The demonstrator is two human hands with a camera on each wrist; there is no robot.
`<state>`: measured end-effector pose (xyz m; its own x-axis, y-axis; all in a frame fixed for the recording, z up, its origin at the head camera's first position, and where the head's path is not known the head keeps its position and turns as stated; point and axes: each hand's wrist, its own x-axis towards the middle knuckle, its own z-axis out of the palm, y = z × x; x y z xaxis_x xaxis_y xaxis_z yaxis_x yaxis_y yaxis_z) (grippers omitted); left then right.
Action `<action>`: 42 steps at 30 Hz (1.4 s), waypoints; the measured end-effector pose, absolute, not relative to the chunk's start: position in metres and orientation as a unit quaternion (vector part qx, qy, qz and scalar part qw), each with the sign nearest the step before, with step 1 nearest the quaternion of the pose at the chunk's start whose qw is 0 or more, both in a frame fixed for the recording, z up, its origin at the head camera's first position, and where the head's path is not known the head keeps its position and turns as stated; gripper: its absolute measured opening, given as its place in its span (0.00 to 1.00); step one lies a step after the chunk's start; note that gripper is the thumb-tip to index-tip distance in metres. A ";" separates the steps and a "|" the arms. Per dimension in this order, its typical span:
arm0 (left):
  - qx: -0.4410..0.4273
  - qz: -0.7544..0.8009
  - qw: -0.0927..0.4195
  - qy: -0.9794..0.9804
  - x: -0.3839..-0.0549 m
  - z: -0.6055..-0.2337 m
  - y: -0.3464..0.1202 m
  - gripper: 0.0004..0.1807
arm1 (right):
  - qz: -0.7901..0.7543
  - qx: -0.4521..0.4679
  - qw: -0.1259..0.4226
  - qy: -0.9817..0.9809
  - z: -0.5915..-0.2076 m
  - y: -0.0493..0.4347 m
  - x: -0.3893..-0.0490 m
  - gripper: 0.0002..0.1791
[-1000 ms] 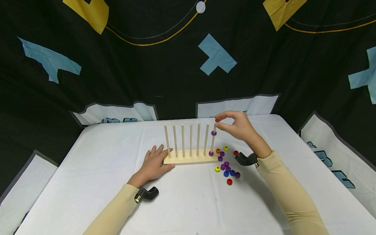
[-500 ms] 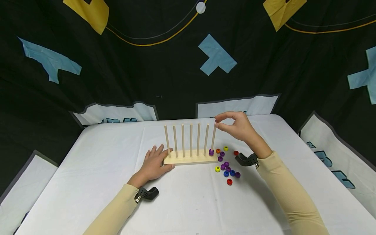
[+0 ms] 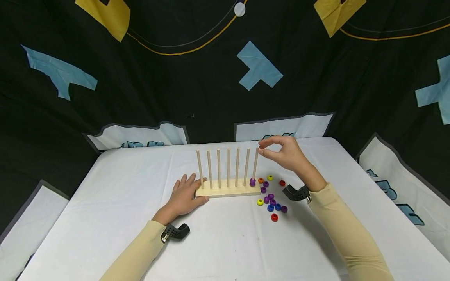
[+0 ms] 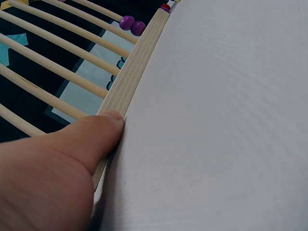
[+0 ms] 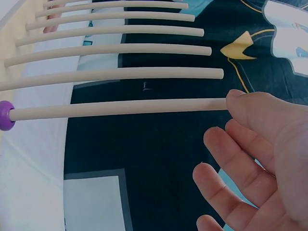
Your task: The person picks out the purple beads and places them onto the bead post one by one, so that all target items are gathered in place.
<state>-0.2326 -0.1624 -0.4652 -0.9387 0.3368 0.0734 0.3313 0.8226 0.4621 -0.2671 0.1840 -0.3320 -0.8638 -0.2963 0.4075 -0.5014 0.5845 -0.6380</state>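
A pale wooden peg rack [image 3: 227,190] with a row of upright pegs stands on the white table. Two purple beads [image 3: 252,182] sit stacked at the foot of its rightmost peg. My left hand [image 3: 184,197] holds the rack's left end between thumb and index finger, with the other fingers spread on the cloth. In the left wrist view, the thumb [image 4: 103,130] lies against the base's front edge. My right hand [image 3: 286,153] is at the top of the rightmost peg [image 5: 144,107], with nothing between its parted thumb and index finger.
Right of the rack lie loose beads: several purple beads [image 3: 266,200], blue beads [image 3: 278,207], yellow beads [image 3: 260,202], red beads [image 3: 274,217] and an orange bead [image 3: 261,180]. A black curtain [image 3: 211,97] hangs behind the table.
A purple bead has dropped down the rightmost peg onto the one at its foot. My right hand has shifted slightly right from the peg's top. The left hand stays put.
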 end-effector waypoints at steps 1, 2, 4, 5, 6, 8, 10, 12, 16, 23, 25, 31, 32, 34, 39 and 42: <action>0.175 0.240 0.006 0.955 -0.233 -0.465 -0.163 0.37 | 0.395 0.224 0.128 -0.881 -0.333 0.184 -0.267 0.15; 0.175 0.238 0.006 0.955 -0.233 -0.466 -0.163 0.37 | 0.394 0.222 0.127 -0.883 -0.333 0.185 -0.267 0.15; 0.175 0.238 0.005 0.955 -0.233 -0.465 -0.162 0.37 | 0.393 0.216 0.122 -0.886 -0.335 0.186 -0.267 0.15; 0.175 0.238 0.005 0.955 -0.232 -0.465 -0.162 0.37 | 0.391 0.212 0.118 -0.888 -0.336 0.186 -0.266 0.15; 0.175 0.238 0.005 0.955 -0.232 -0.465 -0.162 0.37 | 0.389 0.208 0.115 -0.890 -0.337 0.187 -0.266 0.15; 0.176 0.239 0.004 0.955 -0.232 -0.464 -0.162 0.37 | 0.387 0.203 0.110 -0.893 -0.340 0.188 -0.266 0.15; 0.176 0.240 0.004 0.955 -0.232 -0.464 -0.162 0.37 | 0.387 0.201 0.108 -0.893 -0.342 0.190 -0.266 0.15; 0.176 0.238 0.003 0.955 -0.232 -0.465 -0.162 0.38 | 0.390 0.206 0.109 -0.891 -0.344 0.191 -0.265 0.15; 0.174 0.236 0.004 0.956 -0.233 -0.467 -0.162 0.38 | 0.394 0.213 0.112 -0.887 -0.348 0.192 -0.264 0.14; 0.179 0.242 0.001 0.954 -0.232 -0.467 -0.162 0.37 | 0.393 0.202 0.102 -0.891 -0.355 0.195 -0.264 0.14; 0.182 0.248 -0.004 0.952 -0.231 -0.466 -0.163 0.37 | 0.393 0.197 0.097 -0.893 -0.357 0.195 -0.264 0.14; 0.185 0.261 -0.008 0.947 -0.230 -0.464 -0.162 0.37 | 0.395 0.186 0.085 -0.895 -0.363 0.197 -0.264 0.14; 0.184 0.260 -0.006 0.948 -0.230 -0.464 -0.162 0.37 | 0.396 0.184 0.083 -0.896 -0.365 0.197 -0.264 0.14; 0.179 0.252 0.001 0.951 -0.231 -0.464 -0.162 0.37 | 0.399 0.179 0.079 -0.896 -0.367 0.198 -0.264 0.14; 0.175 0.244 0.008 0.954 -0.231 -0.464 -0.161 0.36 | 0.402 0.169 0.067 -0.897 -0.375 0.200 -0.262 0.14; 0.176 0.246 0.009 0.953 -0.230 -0.462 -0.161 0.36 | 0.404 0.163 0.062 -0.898 -0.380 0.200 -0.263 0.14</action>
<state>-0.2300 -0.1608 -0.4624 -0.9381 0.3394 0.0695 0.3307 0.8176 0.4713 -0.2625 0.2005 -0.3799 -0.9393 -0.2421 0.2430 -0.3425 0.6214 -0.7047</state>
